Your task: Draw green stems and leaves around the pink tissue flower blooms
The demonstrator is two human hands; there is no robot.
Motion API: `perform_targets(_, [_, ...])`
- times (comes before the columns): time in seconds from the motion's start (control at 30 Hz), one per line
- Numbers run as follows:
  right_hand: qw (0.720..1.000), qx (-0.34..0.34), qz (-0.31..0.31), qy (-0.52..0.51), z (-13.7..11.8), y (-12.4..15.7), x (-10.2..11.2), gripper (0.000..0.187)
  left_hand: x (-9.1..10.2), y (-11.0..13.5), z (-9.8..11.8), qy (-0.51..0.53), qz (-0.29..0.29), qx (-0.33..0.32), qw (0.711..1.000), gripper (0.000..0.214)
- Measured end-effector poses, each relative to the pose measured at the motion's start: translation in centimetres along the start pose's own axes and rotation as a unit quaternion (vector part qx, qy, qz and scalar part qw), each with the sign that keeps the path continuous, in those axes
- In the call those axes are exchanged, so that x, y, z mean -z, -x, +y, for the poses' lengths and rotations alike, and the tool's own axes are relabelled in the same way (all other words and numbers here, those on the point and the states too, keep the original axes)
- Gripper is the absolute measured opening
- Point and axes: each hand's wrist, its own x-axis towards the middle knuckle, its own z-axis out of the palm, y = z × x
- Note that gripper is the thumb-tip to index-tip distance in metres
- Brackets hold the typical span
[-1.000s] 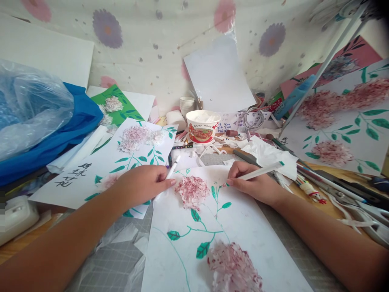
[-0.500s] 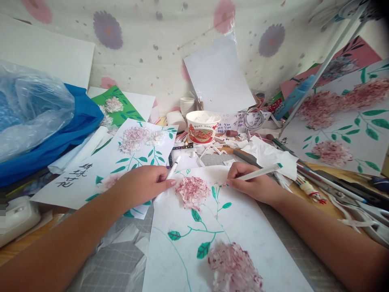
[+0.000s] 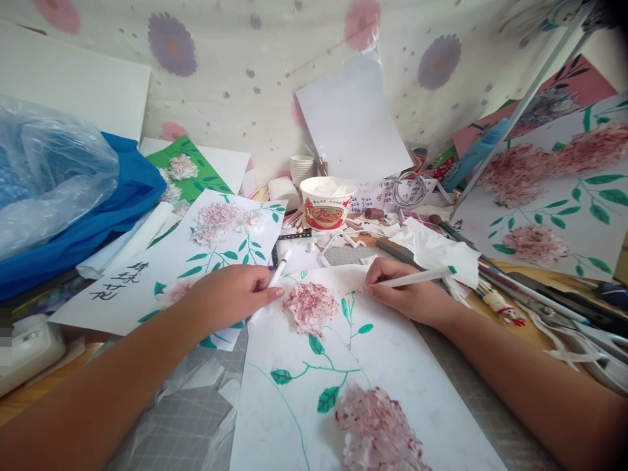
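A white sheet (image 3: 407,386) with green drawn stems and leaves lies before me, bearing a raised pink-and-white flower (image 3: 311,307) and a larger one (image 3: 380,428) near its lower edge. My right hand (image 3: 405,288) is closed around a white marker with a green end (image 3: 422,276); its tip is at the paper beside a thin green line, partly hidden by the fingers. My left hand (image 3: 245,291) rests at the sheet's upper left edge, fingers curled and thumb across a slim white pen (image 3: 279,269), whose lower part shows below the thumb.
Another flower sheet (image 3: 130,304) with black characters lies left, near a blue bag (image 3: 132,176). A paper bowl (image 3: 328,203) stands at the back among scraps and pens. Scissors (image 3: 596,347) and tools lie right, below a propped flower picture (image 3: 554,216). A grey cutting mat (image 3: 171,418) lies underneath.
My right hand and the marker have shifted slightly left, and the marker is lower in tilt. My left hand stays on the sheet's edge. The view has moved very slightly.
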Motion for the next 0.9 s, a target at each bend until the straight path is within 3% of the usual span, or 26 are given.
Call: perform_targets(0.9, [1.0, -0.003, 0.018, 0.001, -0.03, -0.1, 0.03, 0.015, 0.14, -0.1, 0.3, -0.002, -0.006, 0.014, 1.0, 0.04])
